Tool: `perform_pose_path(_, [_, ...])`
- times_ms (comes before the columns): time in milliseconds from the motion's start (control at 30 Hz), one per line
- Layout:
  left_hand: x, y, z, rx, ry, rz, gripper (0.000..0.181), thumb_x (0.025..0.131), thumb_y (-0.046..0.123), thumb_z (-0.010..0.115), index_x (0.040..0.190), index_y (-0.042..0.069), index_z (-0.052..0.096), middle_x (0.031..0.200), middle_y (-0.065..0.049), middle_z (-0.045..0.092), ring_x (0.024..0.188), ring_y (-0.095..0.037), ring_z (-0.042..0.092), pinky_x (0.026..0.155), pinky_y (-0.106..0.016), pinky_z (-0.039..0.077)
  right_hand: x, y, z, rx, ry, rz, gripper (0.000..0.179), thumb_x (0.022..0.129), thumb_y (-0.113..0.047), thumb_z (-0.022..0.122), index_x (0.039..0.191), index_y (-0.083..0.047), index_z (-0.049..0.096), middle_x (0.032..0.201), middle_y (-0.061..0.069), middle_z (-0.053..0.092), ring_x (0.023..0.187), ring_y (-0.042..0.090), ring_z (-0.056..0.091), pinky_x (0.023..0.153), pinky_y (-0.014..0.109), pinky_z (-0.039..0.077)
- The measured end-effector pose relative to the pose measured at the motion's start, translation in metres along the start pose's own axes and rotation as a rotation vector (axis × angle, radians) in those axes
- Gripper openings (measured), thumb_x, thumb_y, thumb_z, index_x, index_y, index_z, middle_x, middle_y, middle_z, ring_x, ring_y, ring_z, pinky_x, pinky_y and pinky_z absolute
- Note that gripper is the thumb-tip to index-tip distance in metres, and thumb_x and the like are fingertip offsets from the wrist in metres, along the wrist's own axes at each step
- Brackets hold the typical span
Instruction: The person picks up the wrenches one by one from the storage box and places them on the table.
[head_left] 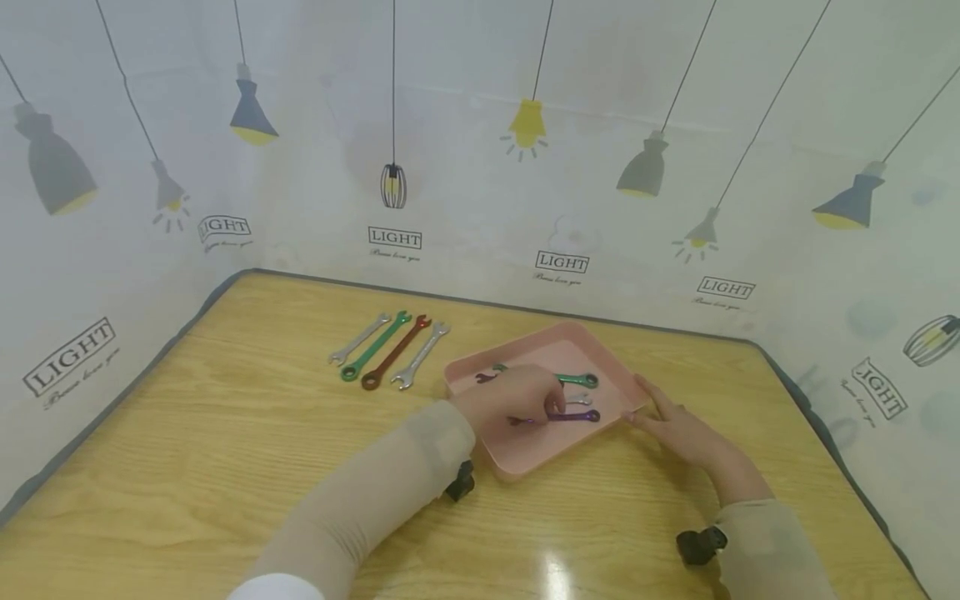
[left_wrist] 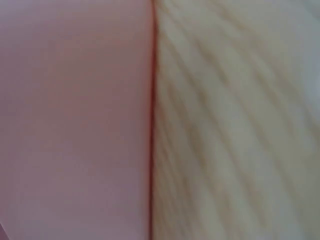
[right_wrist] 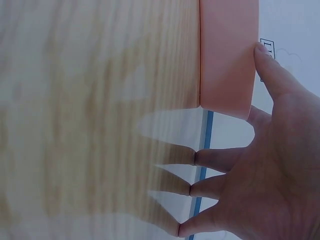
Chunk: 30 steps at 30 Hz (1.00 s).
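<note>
Pink, with low walls, the tray (head_left: 517, 454) sits on the wood-grained worktop (head_left: 187, 442), holding several spanners: a green spanner (head_left: 578, 380), a silver spanner (head_left: 577, 400), a purple spanner (head_left: 579, 416) and a dark red spanner (head_left: 485, 377), partly hidden. The left hand (head_left: 517, 393) reaches in over them, fingertips bent down at the purple one; whether it grips or merely touches, I cannot tell, and the left wrist view is too close and blurred to help. The right hand (head_left: 682, 429) spreads its straight fingers around one corner of the tray, thumb against the rim, bracing rather than clenching.

Because these spanners lie close together, fingers going for one could nudge or drag its neighbour. With bracing at a single corner, a sideways push from the left hand might swivel the tray. The black wrist camera (head_left: 459, 482), close to the near wall, could knock it if that arm dropped.

Left of the tray lies a row of four spanners (head_left: 390, 348). On the wall covering (head_left: 465, 167), boxed labels (head_left: 395, 238) read "LIGHT"; the script beneath seems to end "love you", its first word unclear. No maker's name is legible on any spanner.
</note>
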<state>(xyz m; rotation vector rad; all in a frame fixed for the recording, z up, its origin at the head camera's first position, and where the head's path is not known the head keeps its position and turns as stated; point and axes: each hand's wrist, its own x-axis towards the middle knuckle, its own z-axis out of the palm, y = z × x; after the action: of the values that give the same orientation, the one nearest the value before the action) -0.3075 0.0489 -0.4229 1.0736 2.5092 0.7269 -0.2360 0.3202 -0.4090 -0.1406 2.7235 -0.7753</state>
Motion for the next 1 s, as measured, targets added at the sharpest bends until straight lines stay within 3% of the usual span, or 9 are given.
perform_pose_path(167, [0.008,0.002,0.001,0.157,-0.008,-0.05,0.028,0.074,0.008,0.081,0.097,0.024,0.076,0.089,0.012,0.069,0.086,-0.005,0.061,0.081,-0.019,0.048,0.0,0.0,0.001,0.017,-0.001,-0.003,0.081,0.098,-0.056,0.044,0.158,-0.019,0.004,0.152,0.035,0.018,0.132,0.066,-0.002,0.096,0.081,0.005])
perform_pose_path(367, [0.009,0.003,0.0,0.193,-0.031,-0.043,0.028,0.074,0.012,0.082,0.097,0.025,0.075,0.088,0.012,0.068,0.085,-0.005,0.061,0.081,-0.021,0.048,-0.001,-0.003,0.001,0.012,-0.002,0.01,0.082,0.097,-0.057,0.045,0.158,-0.02,0.003,0.152,0.035,0.016,0.132,0.066,0.0,0.097,0.08,0.007])
perform_pose_path(467, [0.007,0.003,-0.002,0.177,-0.039,-0.029,0.028,0.074,0.011,0.081,0.098,0.024,0.075,0.089,0.011,0.068,0.084,-0.005,0.06,0.078,-0.02,0.047,-0.001,-0.003,0.001,0.005,-0.001,0.014,0.083,0.097,-0.058,0.044,0.158,-0.02,0.003,0.152,0.035,0.015,0.132,0.066,0.001,0.097,0.08,0.008])
perform_pose_path(767, [0.002,0.006,-0.007,0.05,-0.079,-0.092,0.029,0.077,0.007,0.078,0.102,0.021,0.074,0.093,0.008,0.066,0.082,-0.008,0.059,0.069,-0.021,0.049,0.001,0.0,0.0,0.001,0.005,0.013,0.082,0.097,-0.059,0.042,0.158,-0.02,0.002,0.152,0.035,0.016,0.133,0.065,0.002,0.098,0.08,0.008])
perform_pose_path(1000, [-0.004,0.002,-0.007,-0.056,-0.056,-0.109,0.024,0.08,0.005,0.069,0.099,0.019,0.075,0.09,0.007,0.065,0.077,-0.01,0.057,0.066,-0.024,0.048,0.001,0.0,0.001,0.001,-0.003,0.026,0.083,0.097,-0.06,0.042,0.158,-0.021,0.002,0.152,0.035,0.014,0.133,0.065,0.002,0.098,0.08,0.008])
